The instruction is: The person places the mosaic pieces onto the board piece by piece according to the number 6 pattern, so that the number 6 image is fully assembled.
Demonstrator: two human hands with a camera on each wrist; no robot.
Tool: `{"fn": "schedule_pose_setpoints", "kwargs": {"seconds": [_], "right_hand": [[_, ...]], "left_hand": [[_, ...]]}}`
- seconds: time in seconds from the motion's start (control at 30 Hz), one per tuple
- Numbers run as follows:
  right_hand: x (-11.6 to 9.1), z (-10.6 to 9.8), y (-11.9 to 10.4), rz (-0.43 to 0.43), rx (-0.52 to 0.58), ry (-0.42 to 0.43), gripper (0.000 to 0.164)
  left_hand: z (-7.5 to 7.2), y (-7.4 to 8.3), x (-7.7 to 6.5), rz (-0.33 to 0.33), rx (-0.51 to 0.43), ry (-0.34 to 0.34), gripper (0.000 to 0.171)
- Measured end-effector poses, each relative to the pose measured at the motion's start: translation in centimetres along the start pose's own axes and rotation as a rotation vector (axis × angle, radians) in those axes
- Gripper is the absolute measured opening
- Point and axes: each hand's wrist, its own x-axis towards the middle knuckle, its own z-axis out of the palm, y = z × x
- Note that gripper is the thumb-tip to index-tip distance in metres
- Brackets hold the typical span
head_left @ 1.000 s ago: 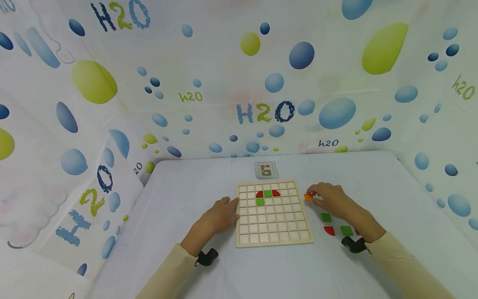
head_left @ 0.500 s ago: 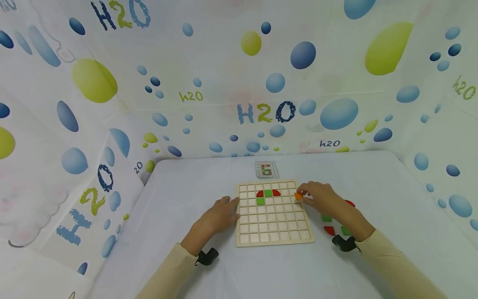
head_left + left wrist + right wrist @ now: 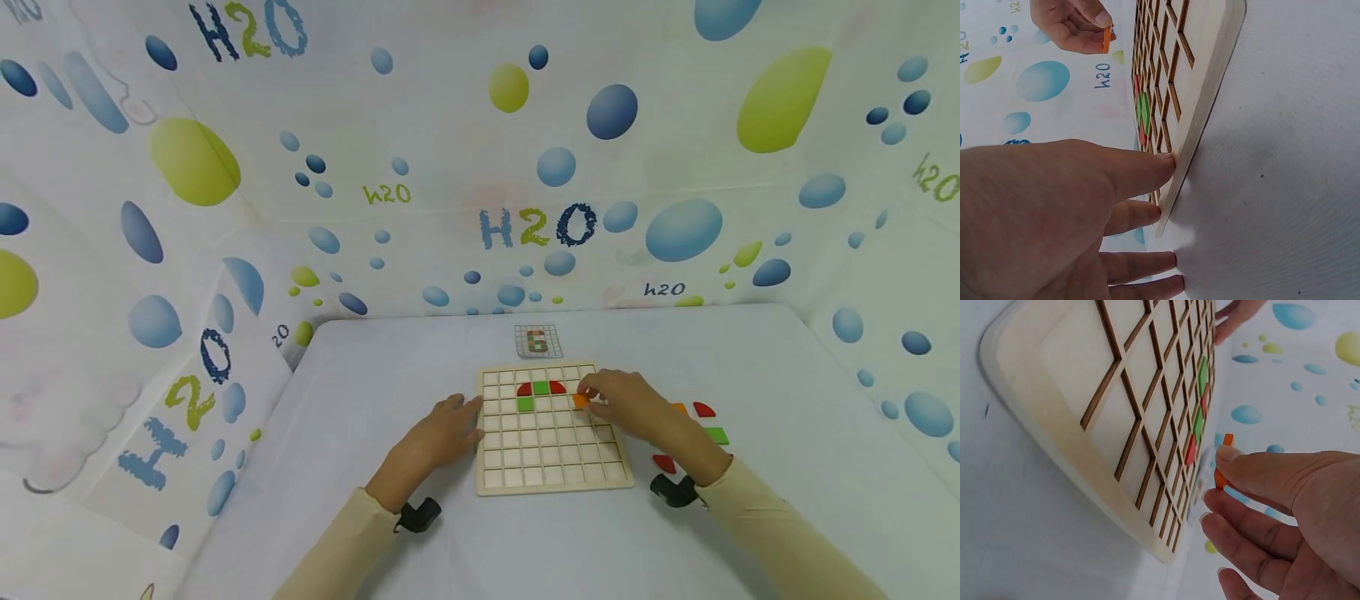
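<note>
A wooden grid board [image 3: 555, 475] lies on the white table; two red quarter-round tiles and two green square tiles sit in its upper cells, one green tile [image 3: 526, 404] below the left red tile [image 3: 524, 389]. My right hand [image 3: 630, 404] pinches an orange tile [image 3: 1224, 461] between thumb and fingertips, held above the board's upper right part. At the board's left edge, my left hand [image 3: 442, 432] rests with thumb [image 3: 1141, 172] and index finger touching the rim; its other fingers extend straight.
Behind the board lies a small pattern card [image 3: 537, 342] with a coloured grid. Loose tiles lie right of the board, among them a red quarter-round tile [image 3: 704, 409], a green tile [image 3: 717, 436] and another red tile [image 3: 664, 463], some partly hidden by the right arm.
My right hand has carried the orange tile leftward, from beside the board to over its upper right cells. The left hand has stayed at the board's left edge.
</note>
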Motion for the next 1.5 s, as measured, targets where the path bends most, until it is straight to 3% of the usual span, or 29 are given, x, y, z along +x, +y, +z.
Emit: {"fn": "schedule_pose_setpoints", "kwargs": {"seconds": [0.9,1.2,1.5], "right_hand": [[2.5,2.3,-4.6,-0.071,-0.058,-0.034,0.029],[3.1,3.2,-6.2,-0.07,-0.079,-0.064,0.017],[3.5,3.8,-6.6,-0.105,-0.142,-0.038,0.021]], "left_hand": [[0.1,0.0,0.2,-0.008,0.015,-0.003,0.06],[0.4,-0.2,0.4,-0.016,0.02,-0.005,0.06],[0.2,-0.2,0.4,-0.013,0.021,-0.006,0.06]]}}
